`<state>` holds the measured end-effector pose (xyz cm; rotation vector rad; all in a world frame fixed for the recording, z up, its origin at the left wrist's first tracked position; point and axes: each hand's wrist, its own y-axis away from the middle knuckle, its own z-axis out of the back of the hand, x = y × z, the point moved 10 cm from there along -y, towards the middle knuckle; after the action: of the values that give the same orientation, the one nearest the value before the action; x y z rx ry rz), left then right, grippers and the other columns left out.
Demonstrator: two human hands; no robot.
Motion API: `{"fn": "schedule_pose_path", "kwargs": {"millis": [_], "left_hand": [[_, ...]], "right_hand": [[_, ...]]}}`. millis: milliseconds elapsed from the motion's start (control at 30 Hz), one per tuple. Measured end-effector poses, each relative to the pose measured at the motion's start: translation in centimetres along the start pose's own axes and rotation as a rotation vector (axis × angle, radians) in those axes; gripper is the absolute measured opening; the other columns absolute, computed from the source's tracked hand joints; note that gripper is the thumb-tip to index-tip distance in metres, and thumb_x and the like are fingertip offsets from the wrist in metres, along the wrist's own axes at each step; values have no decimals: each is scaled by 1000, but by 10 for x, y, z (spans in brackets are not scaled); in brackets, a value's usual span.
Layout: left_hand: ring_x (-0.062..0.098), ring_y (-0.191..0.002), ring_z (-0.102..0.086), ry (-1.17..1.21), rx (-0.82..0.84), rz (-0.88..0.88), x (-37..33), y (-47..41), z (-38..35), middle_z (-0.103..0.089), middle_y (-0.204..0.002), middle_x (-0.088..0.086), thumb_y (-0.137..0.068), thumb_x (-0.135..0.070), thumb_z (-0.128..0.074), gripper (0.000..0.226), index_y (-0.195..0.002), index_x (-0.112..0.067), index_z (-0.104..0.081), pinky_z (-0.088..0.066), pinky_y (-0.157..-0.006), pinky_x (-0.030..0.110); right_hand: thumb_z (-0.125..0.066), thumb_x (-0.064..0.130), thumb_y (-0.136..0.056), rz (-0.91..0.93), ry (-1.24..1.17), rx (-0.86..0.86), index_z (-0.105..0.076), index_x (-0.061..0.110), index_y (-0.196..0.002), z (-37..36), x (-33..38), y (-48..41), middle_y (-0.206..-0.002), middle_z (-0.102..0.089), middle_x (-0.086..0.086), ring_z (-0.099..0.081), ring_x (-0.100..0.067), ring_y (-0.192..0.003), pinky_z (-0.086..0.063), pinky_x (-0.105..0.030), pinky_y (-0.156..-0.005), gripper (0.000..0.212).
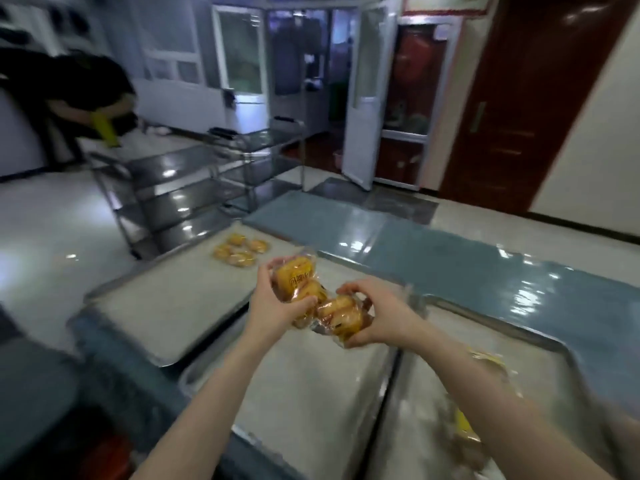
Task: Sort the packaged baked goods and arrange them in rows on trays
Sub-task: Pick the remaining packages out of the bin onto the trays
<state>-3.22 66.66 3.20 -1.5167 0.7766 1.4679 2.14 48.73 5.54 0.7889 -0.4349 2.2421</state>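
Observation:
My left hand point(273, 299) grips a clear-wrapped pack of golden baked goods point(294, 277) above the trays. My right hand point(374, 313) grips a second wrapped pack point(341, 318) right beside it, and the two packs touch. A far-left tray point(166, 306) lined with pale paper holds several wrapped packs point(240, 252) clustered at its far corner. Below my hands lies a middle tray point(311, 393). A right tray point(433, 393) carries more wrapped packs point(485, 362), partly hidden by my right forearm and blurred.
The trays lie on a blue-covered table point(450, 268). A steel shelf trolley point(180, 188) stands beyond the table's left end. A person in dark clothes point(79, 95) bends over at the far left. A white door point(367, 98) hangs open ahead.

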Motion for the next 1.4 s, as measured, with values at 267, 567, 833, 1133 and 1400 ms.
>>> {"fn": "schedule_pose_path", "kwargs": {"millis": [267,567,833,1133,1400], "left_hand": [[14,-100,-65,-115,-173,137,75,-67,180,-60,-115,-6,-62,-28,-90,79,-121,-42,-39,-59,-82,38],[13,-98,-61,-234,-67,247,153,-209,267,-57,-114,-3,-67,-27,-87,73,-120,-37,-37,-55,-70,27],[14,-100,-61,-277,81,340,227,-301,298,-57,-114,-5,-69,-32,-86,71,-120,-36,-37,-57,-79,34],[15,-114,-58,-186,296,320,288,-406,274,-55,-126,-7,-77,-39,-78,70,-130,-37,-33,-51,-97,45],[30,-146,16,-779,651,174,338,-414,268,16,-160,4,-70,-57,-75,118,-148,-43,12,0,-117,51]], "right_hand": [[-89,27,-54,72,-5,159,-50,34,-121,-137,62,-158,-120,-49,11,-49,-6,-104,-41,-13,-83,77],[-90,24,-54,-88,-91,151,-50,38,-115,-203,35,-325,-120,-46,10,-53,-9,-102,-52,-26,-87,74],[-89,22,-58,-380,-68,-44,-47,32,-116,-243,-6,-396,-119,-44,9,-47,-13,-113,-49,-37,-97,72],[-85,29,-67,-670,-28,-502,-42,27,-134,-276,-31,-443,-135,-39,6,-44,-16,-122,-44,-34,-102,80],[-83,44,-65,-739,174,60,12,34,-151,-349,-55,-462,-157,27,7,11,-26,-148,-12,-50,-119,128]]}}
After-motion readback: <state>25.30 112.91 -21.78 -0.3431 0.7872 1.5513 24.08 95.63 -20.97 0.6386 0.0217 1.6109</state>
